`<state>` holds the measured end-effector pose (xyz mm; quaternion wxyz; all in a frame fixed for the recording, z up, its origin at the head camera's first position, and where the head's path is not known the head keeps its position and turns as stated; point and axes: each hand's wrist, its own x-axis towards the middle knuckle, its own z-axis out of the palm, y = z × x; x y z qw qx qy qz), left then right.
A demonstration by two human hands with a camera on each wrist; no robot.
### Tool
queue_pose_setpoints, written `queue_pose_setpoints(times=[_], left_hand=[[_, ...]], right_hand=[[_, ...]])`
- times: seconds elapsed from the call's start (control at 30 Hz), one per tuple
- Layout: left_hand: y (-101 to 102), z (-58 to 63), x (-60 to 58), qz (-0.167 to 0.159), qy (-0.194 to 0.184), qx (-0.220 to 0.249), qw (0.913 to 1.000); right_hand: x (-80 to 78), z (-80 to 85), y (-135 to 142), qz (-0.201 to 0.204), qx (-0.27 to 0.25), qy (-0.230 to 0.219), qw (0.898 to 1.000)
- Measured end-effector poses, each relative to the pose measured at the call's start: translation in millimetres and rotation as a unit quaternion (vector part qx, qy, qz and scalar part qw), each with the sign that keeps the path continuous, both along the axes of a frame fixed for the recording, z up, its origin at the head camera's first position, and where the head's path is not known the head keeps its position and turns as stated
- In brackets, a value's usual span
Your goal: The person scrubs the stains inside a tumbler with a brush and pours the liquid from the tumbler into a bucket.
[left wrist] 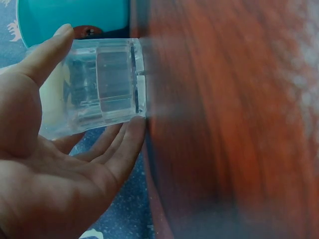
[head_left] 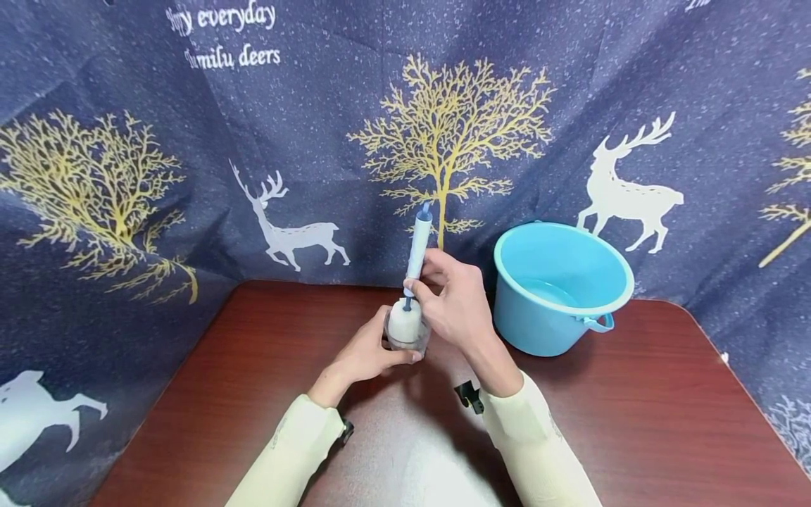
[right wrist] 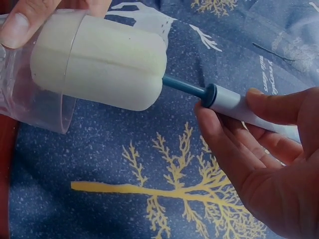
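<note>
A clear plastic cup (left wrist: 117, 82) stands upright at the table surface, its base close to the wood in the left wrist view. My left hand (head_left: 364, 355) holds it round the side, thumb on one side and fingers on the other. A sponge cup brush with a white sponge head (right wrist: 109, 62) is partly inside the cup, its upper end above the rim. The brush handle (head_left: 419, 246) is light blue with a dark blue neck (right wrist: 184, 87), and it leans slightly. My right hand (head_left: 459, 299) pinches the lower handle between thumb and fingers.
To the right stands a light blue bucket (head_left: 538, 324) with a side handle (head_left: 600, 323) and a little water in the bottom. The reddish-brown wooden table (head_left: 665, 408) ends at a dark blue cloth (head_left: 317, 155) printed with deer and trees.
</note>
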<state>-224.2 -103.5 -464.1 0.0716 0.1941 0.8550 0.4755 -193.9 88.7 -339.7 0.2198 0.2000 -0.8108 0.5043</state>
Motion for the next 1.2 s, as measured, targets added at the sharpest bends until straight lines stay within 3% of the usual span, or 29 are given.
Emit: queue_pose_setpoints(times=[0.4,1.2], left_hand=[[1.0,3.4,4.1,0.021,0.015,-0.021,0.9994],[0.0,1.7,2.1,0.004,0.011,-0.009,0.9999]], right_hand=[[-1.7,-1.2,-0.5,-0.001,-0.006,0.007,1.000],[-5.3,-2.4,1.0,-0.027,-0.008,0.029,0.999]])
